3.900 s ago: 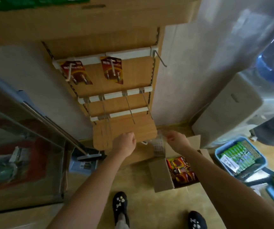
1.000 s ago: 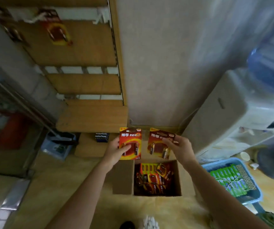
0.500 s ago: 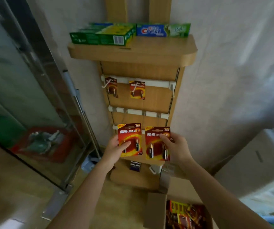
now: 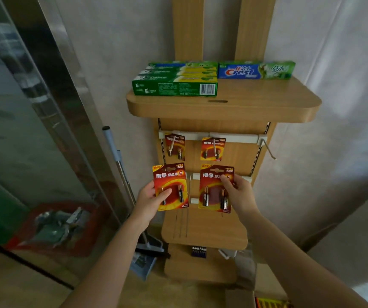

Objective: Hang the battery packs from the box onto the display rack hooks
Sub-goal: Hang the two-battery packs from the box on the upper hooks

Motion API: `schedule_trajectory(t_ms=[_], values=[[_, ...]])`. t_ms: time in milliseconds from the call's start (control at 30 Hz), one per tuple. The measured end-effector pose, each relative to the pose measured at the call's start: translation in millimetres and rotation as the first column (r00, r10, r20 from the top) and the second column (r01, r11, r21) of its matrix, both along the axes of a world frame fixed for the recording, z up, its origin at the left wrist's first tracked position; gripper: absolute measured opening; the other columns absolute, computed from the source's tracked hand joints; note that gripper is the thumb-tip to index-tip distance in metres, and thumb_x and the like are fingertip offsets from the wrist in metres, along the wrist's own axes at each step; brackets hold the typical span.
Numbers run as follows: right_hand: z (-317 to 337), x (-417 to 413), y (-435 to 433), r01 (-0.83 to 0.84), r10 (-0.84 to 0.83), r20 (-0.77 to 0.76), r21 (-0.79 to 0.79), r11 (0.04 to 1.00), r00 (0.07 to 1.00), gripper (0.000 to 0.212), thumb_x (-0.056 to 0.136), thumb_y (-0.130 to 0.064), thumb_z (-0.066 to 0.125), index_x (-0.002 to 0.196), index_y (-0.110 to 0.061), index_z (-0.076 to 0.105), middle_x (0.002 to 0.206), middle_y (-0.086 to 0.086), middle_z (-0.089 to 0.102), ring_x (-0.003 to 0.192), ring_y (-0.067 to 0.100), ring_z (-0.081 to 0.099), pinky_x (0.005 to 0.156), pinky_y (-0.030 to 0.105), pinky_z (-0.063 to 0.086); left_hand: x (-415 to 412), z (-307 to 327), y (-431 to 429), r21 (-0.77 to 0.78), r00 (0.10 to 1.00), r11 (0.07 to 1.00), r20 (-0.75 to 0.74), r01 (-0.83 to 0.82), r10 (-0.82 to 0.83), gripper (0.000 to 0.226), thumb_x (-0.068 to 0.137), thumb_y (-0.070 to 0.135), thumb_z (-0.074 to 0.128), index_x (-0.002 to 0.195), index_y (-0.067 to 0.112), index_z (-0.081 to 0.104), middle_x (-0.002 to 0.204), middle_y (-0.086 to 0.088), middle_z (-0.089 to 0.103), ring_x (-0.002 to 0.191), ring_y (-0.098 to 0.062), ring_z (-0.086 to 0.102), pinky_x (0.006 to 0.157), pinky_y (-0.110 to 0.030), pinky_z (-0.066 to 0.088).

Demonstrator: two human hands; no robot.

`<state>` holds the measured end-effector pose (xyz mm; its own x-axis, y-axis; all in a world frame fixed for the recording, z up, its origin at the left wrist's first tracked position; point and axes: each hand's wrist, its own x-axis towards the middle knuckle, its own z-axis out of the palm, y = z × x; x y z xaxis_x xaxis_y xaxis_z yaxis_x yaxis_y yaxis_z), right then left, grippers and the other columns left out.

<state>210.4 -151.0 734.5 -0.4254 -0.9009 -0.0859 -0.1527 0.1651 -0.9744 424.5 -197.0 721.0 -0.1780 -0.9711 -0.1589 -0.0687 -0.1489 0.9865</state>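
A: What is the left hand [image 4: 149, 200] doing?

B: It grips a red pack [image 4: 170, 187] by the lower left edge, thumb across the front, card upright and facing the camera.

A: And the right hand [image 4: 238, 194]?

B: It pinches a second pack [image 4: 215, 188] near its top right corner, thumb on the front. The two packs sit side by side, a narrow gap between them, both in front of the rack [image 4: 211, 156].

A: What lies just beyond them?

B: At 12 o'clock from the left pack, a hung pack [image 4: 175, 146] dangles on the top rail's left hook. At 12 o'clock from the right pack, another hung pack [image 4: 213, 148] sits on the middle hook. At 2 o'clock, a bare hook [image 4: 268, 148] juts from the rail's right end.

A: Further out?

B: Above the rail, a shelf [image 4: 256, 107] carries green toothpaste boxes [image 4: 175, 82] and a blue one [image 4: 256, 71]. At 9 o'clock from the left hand, a mop handle [image 4: 120, 165] leans by the glass. At 5 o'clock, at the bottom edge, the box [image 4: 267, 301] shows only a corner, with packs inside.
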Motion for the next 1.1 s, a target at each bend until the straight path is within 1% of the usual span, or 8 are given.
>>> schedule_trajectory(t_ms=[200,300,400,500,667,833,1000,1100], values=[[2.0,-5.0,-41.5,0.024,-0.024,0.021,0.005,1.000,0.999,0.034,0.092,-0.035,0.051,0.117,-0.013,0.056,0.102,0.003,0.064,0.102,0.022,0.064,0.080,0.035,0.055,2.8,-1.6,-48.7,-0.020,0.999,1.000,0.043,0.014,-0.013,0.038,0.085,0.019,0.064,0.122,0.018,0.052,0.116,-0.002,0.064,0.107,-0.017,0.060,0.091,-0.035,0.051],[2.7,-10.8,-59.4,0.022,-0.023,0.028,0.004,1.000,0.999,0.034,0.093,-0.032,0.051,0.119,-0.011,0.054,0.104,0.007,0.063,0.096,0.020,0.063,0.066,0.023,0.052,3.4,0.7,-67.4,-0.025,0.997,0.999,0.070,0.038,-0.036,0.039,0.085,0.018,0.063,0.122,0.018,0.051,0.116,-0.003,0.063,0.108,-0.018,0.060,0.096,-0.040,0.049],[-0.3,-18.0,-74.2,0.022,-0.022,0.003,-0.018,1.000,1.000,0.032,0.093,-0.031,0.051,0.115,-0.009,0.057,0.097,0.004,0.063,0.082,0.011,0.062,0.055,0.015,0.044,3.7,2.0,-82.9,-0.045,0.997,0.997,0.062,0.056,-0.053,0.035,0.086,0.017,0.063,0.119,0.020,0.052,0.109,0.002,0.064,0.102,-0.012,0.061,0.087,-0.030,0.052],[-7.2,-23.9,-83.8,0.027,-0.027,0.005,-0.013,1.000,1.000,0.031,0.093,-0.030,0.052,0.113,-0.008,0.059,0.100,0.007,0.066,0.091,0.020,0.065,0.061,0.021,0.049,3.1,-1.0,-92.5,-0.035,0.996,0.996,0.051,0.081,-0.079,0.033,0.086,0.015,0.062,0.117,0.020,0.052,0.107,0.005,0.064,0.100,-0.009,0.061,0.077,-0.020,0.051],[-16.4,-28.9,-89.7,0.044,-0.043,0.034,-0.007,0.999,0.998,0.030,0.092,-0.029,0.052,0.112,-0.007,0.059,0.099,0.007,0.066,0.095,0.022,0.065,0.076,0.033,0.054,4.1,-11.1,-104.8,0.004,0.993,0.995,0.060,0.100,-0.100,0.029,0.085,0.017,0.063,0.111,0.024,0.053,0.105,0.005,0.065,0.099,-0.010,0.062,0.074,-0.021,0.050],[-16.9,-25.7,-90.7,0.046,-0.045,0.067,-0.020,0.999,0.997,0.026,0.093,-0.027,0.052,0.111,-0.009,0.058,0.097,0.003,0.067,0.090,0.016,0.065,0.070,0.027,0.053,0.8,-13.4,-114.4,0.015,0.989,0.990,0.045,0.141,-0.142,0.032,0.086,0.018,0.063,0.115,0.022,0.053,0.107,0.005,0.065,0.099,-0.007,0.062,0.072,-0.018,0.049],[-17.1,-23.5,-91.6,0.054,-0.053,0.061,-0.017,0.998,0.997,0.029,0.093,-0.028,0.051,0.113,-0.008,0.057,0.094,-0.002,0.066,0.086,0.006,0.063,0.065,0.020,0.051,-3.5,-18.2,-124.0,0.024,0.983,0.984,0.050,0.178,-0.179,0.025,0.086,0.019,0.062,0.109,0.027,0.054,0.106,0.006,0.065,0.099,-0.009,0.061,0.073,-0.021,0.049],[-19.0,-24.8,-92.8,0.050,-0.050,0.040,0.000,0.999,0.998,0.033,0.092,-0.029,0.051,0.115,-0.006,0.057,0.102,0.005,0.067,0.091,0.012,0.065,0.068,0.021,0.052,-7.1,-21.4,-131.9,0.032,0.986,0.987,0.036,0.160,-0.161,0.021,0.087,0.019,0.062,0.103,0.030,0.054,0.104,0.007,0.064,0.098,-0.010,0.061,0.077,-0.024,0.050]])
